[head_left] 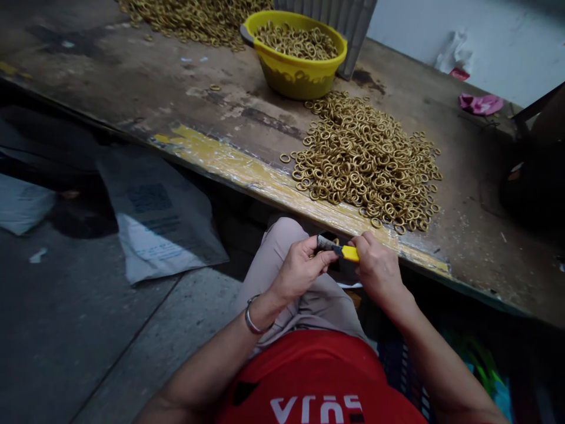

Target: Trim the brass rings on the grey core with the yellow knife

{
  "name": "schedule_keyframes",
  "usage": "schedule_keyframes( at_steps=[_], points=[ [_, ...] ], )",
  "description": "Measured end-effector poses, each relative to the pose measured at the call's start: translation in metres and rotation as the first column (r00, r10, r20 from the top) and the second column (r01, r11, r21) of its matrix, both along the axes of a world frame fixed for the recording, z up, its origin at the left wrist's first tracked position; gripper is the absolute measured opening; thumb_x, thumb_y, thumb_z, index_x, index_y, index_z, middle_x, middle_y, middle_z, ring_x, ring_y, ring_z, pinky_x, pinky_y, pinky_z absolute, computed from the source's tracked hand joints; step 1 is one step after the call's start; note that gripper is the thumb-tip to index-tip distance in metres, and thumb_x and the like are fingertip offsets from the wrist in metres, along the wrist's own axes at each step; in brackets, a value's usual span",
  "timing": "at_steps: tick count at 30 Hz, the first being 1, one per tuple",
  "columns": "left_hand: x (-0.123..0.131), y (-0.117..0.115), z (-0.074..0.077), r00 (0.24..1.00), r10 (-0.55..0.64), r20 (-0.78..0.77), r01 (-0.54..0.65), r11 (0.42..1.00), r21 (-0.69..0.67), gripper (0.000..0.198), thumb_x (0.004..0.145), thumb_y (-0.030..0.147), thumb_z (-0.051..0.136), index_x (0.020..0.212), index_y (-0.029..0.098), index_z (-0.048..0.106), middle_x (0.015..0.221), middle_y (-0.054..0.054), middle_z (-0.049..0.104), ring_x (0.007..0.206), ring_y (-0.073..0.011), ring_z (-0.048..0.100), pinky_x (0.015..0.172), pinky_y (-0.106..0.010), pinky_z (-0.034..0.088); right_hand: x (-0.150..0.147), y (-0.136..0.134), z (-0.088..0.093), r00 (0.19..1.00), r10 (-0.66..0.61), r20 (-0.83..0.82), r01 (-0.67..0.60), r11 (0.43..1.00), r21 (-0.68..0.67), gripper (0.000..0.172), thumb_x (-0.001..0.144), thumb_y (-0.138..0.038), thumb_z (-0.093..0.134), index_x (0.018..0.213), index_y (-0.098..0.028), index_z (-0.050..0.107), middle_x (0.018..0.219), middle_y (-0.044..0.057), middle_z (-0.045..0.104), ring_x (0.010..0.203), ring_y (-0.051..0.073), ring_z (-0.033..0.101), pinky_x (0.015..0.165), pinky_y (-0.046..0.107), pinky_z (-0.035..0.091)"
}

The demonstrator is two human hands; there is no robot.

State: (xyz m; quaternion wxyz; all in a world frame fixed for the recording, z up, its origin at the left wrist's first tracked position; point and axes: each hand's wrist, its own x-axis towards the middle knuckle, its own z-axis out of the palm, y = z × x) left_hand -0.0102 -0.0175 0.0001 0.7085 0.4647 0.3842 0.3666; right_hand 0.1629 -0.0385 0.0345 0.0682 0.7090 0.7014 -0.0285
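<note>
Right grip (377, 262) wraps the yellow-handled tool (351, 254) and left grip (302, 266) pinches its dark end, at seven o'clock from heaped gold-coloured rings (366, 168) on the counter (472, 247), work seemingly unfinished, though whether those in the yellow basin (304, 82) at eleven are done is unclear.
</note>
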Motion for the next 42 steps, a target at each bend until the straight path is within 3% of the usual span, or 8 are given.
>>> schedule_keyframes(
  at_steps=[5, 9, 14, 20, 26, 30, 35, 42],
  points=[
    [-0.006, -0.006, 0.011, 0.983, -0.137, 0.119, 0.155, 0.976, -0.154, 0.023, 0.072, 0.031, 0.076, 0.07, 0.014, 0.06, 0.054, 0.004, 0.049, 0.045, -0.0052, 0.038, 0.04, -0.018, 0.027, 0.037, 0.017, -0.012, 0.988, -0.152, 0.029, 0.146, 0.979, 0.143, 0.024, 0.081, -0.005, 0.049, 0.097, -0.014, 0.065, 0.094, 0.011, 0.064, 0.072, 0.018, 0.058, 0.058, 0.029, 0.031],
    [-0.003, 0.0, 0.001, 0.963, -0.05, 0.264, 0.135, 0.94, -0.314, 0.034, 0.073, 0.042, 0.076, 0.073, 0.015, 0.055, 0.062, 0.002, 0.054, 0.044, -0.0036, 0.038, 0.035, -0.015, 0.018, 0.052, 0.032, -0.02, 0.994, -0.106, -0.024, 0.108, 0.954, 0.279, 0.033, 0.08, -0.006, 0.049, 0.105, -0.017, 0.066, 0.101, 0.008, 0.062, 0.075, 0.017, 0.055, 0.059, 0.028, 0.031],
    [0.0, 0.009, -0.013, 0.92, -0.017, 0.391, 0.178, 0.907, -0.381, 0.029, 0.075, 0.033, 0.074, 0.088, 0.018, 0.053, 0.065, 0.004, 0.054, 0.044, -0.0039, 0.041, 0.036, -0.013, 0.017, 0.049, 0.052, -0.02, 0.987, -0.134, 0.089, 0.108, 0.961, 0.255, 0.031, 0.078, -0.008, 0.051, 0.103, -0.017, 0.067, 0.102, 0.008, 0.058, 0.066, 0.014, 0.049, 0.054, 0.029, 0.023],
    [0.003, 0.014, -0.021, 0.912, -0.004, 0.41, 0.229, 0.835, -0.501, 0.035, 0.073, 0.045, 0.073, 0.082, 0.014, 0.057, 0.073, -0.004, 0.062, 0.049, -0.0073, 0.051, 0.035, -0.015, 0.021, 0.055, 0.062, -0.014, 0.982, -0.122, 0.143, 0.092, 0.974, 0.205, 0.021, 0.08, -0.01, 0.051, 0.095, -0.014, 0.065, 0.1, 0.009, 0.059, 0.066, 0.014, 0.05, 0.055, 0.03, 0.024],
    [0.01, 0.018, -0.026, 0.944, -0.005, 0.329, 0.192, 0.82, -0.539, 0.038, 0.069, 0.043, 0.08, 0.078, 0.014, 0.057, 0.057, 0.003, 0.054, 0.041, -0.0039, 0.043, 0.035, -0.014, 0.018, 0.07, 0.065, -0.014, 0.99, -0.053, -0.129, 0.095, 0.933, 0.347, 0.012, 0.084, -0.023, 0.054, 0.081, -0.016, 0.063, 0.085, 0.007, 0.06, 0.07, 0.017, 0.052, 0.06, 0.029, 0.032],
    [0.011, 0.019, -0.024, 0.951, -0.002, 0.31, 0.168, 0.843, -0.51, 0.039, 0.064, 0.038, 0.084, 0.081, 0.012, 0.06, 0.071, -0.003, 0.064, 0.047, -0.0037, 0.047, 0.036, -0.013, 0.022, 0.069, 0.063, -0.011, 0.845, -0.033, -0.534, 0.263, 0.894, 0.362, 0.019, 0.082, -0.031, 0.054, 0.07, -0.018, 0.06, 0.067, 0.001, 0.054, 0.06, 0.014, 0.047, 0.058, 0.026, 0.035],
    [0.017, 0.023, -0.018, 0.954, 0.038, 0.299, 0.091, 0.909, -0.407, 0.039, 0.064, 0.038, 0.084, 0.082, 0.013, 0.059, 0.071, -0.002, 0.065, 0.048, -0.0041, 0.048, 0.035, -0.012, 0.024, 0.049, 0.054, -0.005, 0.446, -0.126, -0.886, 0.355, 0.934, 0.047, 0.025, 0.08, -0.041, 0.062, 0.07, -0.018, 0.06, 0.054, -0.005, 0.045, 0.048, 0.009, 0.037, 0.047, 0.023, 0.031],
    [0.023, 0.036, -0.01, 0.974, 0.11, 0.198, -0.073, 0.98, -0.185, 0.034, 0.069, 0.039, 0.078, 0.084, 0.015, 0.059, 0.065, 0.0, 0.064, 0.044, -0.0049, 0.047, 0.034, -0.013, 0.029, 0.034, 0.049, -0.008, 0.364, -0.094, -0.927, 0.335, 0.942, 0.036, 0.026, 0.077, -0.042, 0.066, 0.073, -0.017, 0.062, 0.054, -0.006, 0.044, 0.046, 0.007, 0.033, 0.043, 0.021, 0.027]
  ],
)
